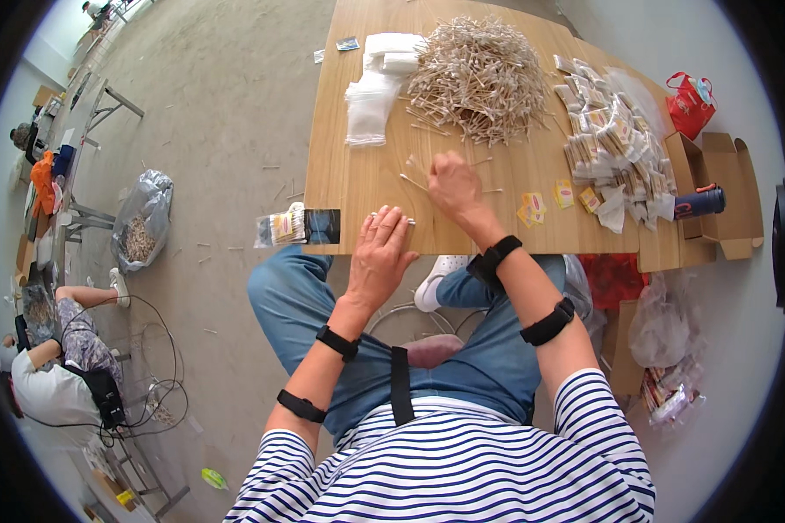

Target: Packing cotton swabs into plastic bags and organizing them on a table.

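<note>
My left hand rests at the table's near edge, its fingers bent over cotton swabs whose white tips poke out beside them. Ahead and to the right, my right hand is closed just over the tabletop. White swab ends stick out at its left side, while the inside of the fist is hidden. A few loose swabs lie around that hand. Beyond it rises a large heap of cotton swabs. Left of the heap are stacked clear plastic bags.
Filled swab packets are piled on the right, near small yellow cards. An open cardboard box, a dark blue bottle and a red bag stand beyond. One swab packet sits at the left corner. Another person sits at far left.
</note>
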Demonstrator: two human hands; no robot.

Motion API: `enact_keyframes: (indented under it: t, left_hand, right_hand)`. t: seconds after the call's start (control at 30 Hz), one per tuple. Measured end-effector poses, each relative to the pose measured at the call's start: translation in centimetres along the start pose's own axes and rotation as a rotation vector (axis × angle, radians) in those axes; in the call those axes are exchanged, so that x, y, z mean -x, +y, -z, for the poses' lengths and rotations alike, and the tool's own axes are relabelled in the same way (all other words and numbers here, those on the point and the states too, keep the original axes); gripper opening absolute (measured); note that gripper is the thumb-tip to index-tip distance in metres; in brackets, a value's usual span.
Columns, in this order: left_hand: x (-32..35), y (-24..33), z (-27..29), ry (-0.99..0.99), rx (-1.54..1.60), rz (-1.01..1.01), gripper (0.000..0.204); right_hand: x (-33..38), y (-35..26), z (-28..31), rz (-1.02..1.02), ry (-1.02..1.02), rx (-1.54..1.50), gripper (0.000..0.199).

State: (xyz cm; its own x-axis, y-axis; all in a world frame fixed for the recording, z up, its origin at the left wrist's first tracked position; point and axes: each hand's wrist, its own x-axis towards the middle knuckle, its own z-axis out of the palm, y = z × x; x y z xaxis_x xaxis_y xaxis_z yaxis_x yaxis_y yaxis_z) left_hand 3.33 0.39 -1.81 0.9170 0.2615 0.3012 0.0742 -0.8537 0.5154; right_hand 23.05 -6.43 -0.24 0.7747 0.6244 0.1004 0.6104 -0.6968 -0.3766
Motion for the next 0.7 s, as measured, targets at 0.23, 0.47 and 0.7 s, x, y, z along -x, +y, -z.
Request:
enact_keyframes:
  t: [0.23, 0.47, 0.7]
  left_hand:
    - [-0.2, 0.1, 0.0, 0.013, 0.000, -0.016, 0.062]
    - [-0.2, 0.2, 0.1, 0.003, 0.000, -0.020, 0.062]
    - [0.0, 0.1, 0.1, 0.002, -0.013, -0.016, 0.062]
  right_hand:
    - [1.7, 0.1, -0.9, 0.042, 0.013, -0.086, 0.008]
    - [1.7, 1.0, -1.7, 0.053, -0.040, -0.219, 0.008]
    - [2.1, 0.5, -0.5, -0.039, 0.053, -0.015, 0.008]
